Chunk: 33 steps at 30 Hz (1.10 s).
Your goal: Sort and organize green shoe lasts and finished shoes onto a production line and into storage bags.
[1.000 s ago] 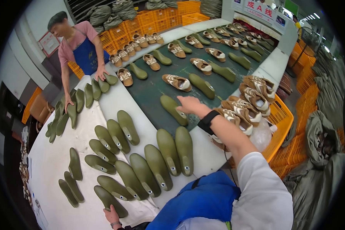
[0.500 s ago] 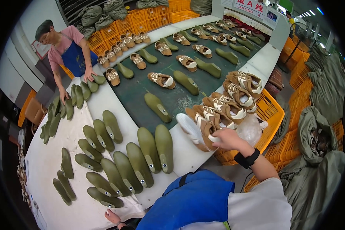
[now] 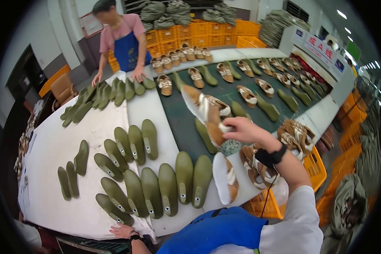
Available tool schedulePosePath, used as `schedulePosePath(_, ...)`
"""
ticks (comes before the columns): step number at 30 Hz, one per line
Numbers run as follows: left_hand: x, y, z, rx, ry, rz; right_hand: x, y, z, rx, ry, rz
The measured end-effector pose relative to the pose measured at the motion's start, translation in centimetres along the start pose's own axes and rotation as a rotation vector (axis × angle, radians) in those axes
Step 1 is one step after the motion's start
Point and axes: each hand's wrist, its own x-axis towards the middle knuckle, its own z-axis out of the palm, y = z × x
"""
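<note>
My right hand grips a brown-and-white lace-up shoe by its heel. It holds the shoe tilted above the dark green belt, toe pointing away and to the left. Below it, a matching shoe lies tipped on its side on the white ledge, pale sole facing left. My left hand rests at the table's near edge with fingers spread and nothing in it. Close by stand several olive-green shoe lasts in rows, with more lasts lying to the left.
Several shoes crowd the right ledge beside an orange crate. Brown shoes and green lasts lie along the belt. Across the table, a person in a blue apron touches a row of lasts. Grey sacks stand at right.
My right hand has lifted a shoe off the right-hand row and carried it up and left over the belt. The view has shifted. The pale-soled shoe now lies by itself on the ledge.
</note>
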Motion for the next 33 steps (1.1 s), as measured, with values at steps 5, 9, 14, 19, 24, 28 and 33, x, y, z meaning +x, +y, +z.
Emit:
schedulePosePath(5,-0.3,-0.7,0.2,-0.058,0.005,-0.031,13.0,1.6,10.6,-0.510,-0.273,0.157)
schedulePosePath(9,-0.6,-1.0,0.1,-0.125,-0.060,-0.038,18.8,7.5,18.9,-0.532,-0.324,0.227)
schedulePosePath(14,-1.0,-0.8,0.3,-0.142,-0.019,0.031,21.0,11.6,21.8,-0.334,0.011,0.266)
schedulePosePath(19,-0.9,-1.9,-0.3,-0.023,-0.089,0.056,18.9,8.8,19.5,-0.125,-0.368,0.091)
schedulePosePath(24,-0.4,-3.7,2.8,0.109,-0.127,0.093,11.4,8.5,13.5,-0.513,-0.517,0.131)
schedulePosePath(28,-0.6,0.5,-2.3,-0.245,-0.036,-0.083,4.4,3.6,10.2,-0.240,-0.483,0.062)
schedulePosePath(33,-0.9,1.1,-3.1,-0.279,-0.042,-0.102,-3.7,-1.8,8.3,-0.138,-0.504,0.012)
